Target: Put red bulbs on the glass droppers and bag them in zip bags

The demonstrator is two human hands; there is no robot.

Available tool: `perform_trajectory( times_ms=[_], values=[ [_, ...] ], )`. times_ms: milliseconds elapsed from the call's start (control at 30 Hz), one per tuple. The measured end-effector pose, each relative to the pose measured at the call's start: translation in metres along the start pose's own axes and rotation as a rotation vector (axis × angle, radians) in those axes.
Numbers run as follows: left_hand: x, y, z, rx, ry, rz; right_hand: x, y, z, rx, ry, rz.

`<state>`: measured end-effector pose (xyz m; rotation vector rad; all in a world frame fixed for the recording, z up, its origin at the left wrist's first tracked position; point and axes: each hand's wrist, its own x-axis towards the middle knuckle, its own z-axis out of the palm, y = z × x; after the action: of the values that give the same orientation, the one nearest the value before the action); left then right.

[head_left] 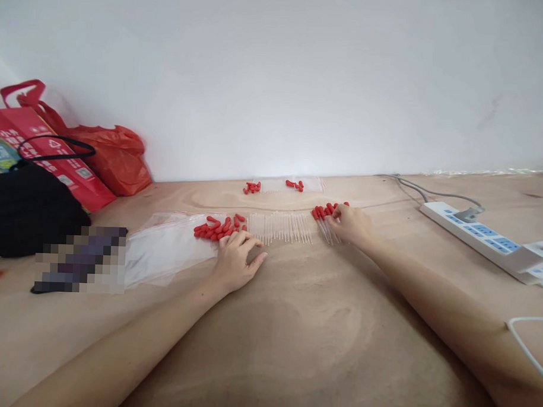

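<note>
My left hand [240, 260] rests low over the wood with its fingers apart, at the near edge of a heap of red rubber bulbs [215, 230]. Beside it, several thin clear tubes [279, 227] lie side by side in a row. My right hand [348, 223] is to the right of that row, with thumb and fingers pinched on a dropper among several red-capped droppers [320, 213]. Its fingertips partly hide the dropper they hold.
Flat clear plastic bags [167, 247] lie left of the bulbs. Near the wall are another clear bag [274, 184] and more red bulbs [294, 185]. A white power strip [475, 231] sits at right; red bags [117, 156] and a black bag [31, 210] stand at left.
</note>
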<state>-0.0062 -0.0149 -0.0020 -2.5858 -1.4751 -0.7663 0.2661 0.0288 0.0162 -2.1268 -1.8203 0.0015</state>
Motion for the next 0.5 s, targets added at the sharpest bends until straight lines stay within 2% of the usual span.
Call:
perform_trajectory(
  times_ms=[100, 200, 333, 500],
  values=[
    [0.003, -0.005, 0.001, 0.095, 0.111, -0.078, -0.007, -0.017, 0.005, 0.029, -0.039, -0.087],
    [0.006, -0.015, -0.001, 0.190, 0.177, -0.161, -0.007, -0.032, 0.010, -0.002, -0.098, -0.083],
    [0.010, -0.030, -0.004, 0.261, 0.201, -0.207, 0.001, -0.044, 0.012, -0.048, -0.175, -0.014],
    [0.013, -0.038, -0.002, 0.288, 0.197, -0.184, 0.009, -0.051, 0.012, -0.037, -0.267, 0.031]
  ],
)
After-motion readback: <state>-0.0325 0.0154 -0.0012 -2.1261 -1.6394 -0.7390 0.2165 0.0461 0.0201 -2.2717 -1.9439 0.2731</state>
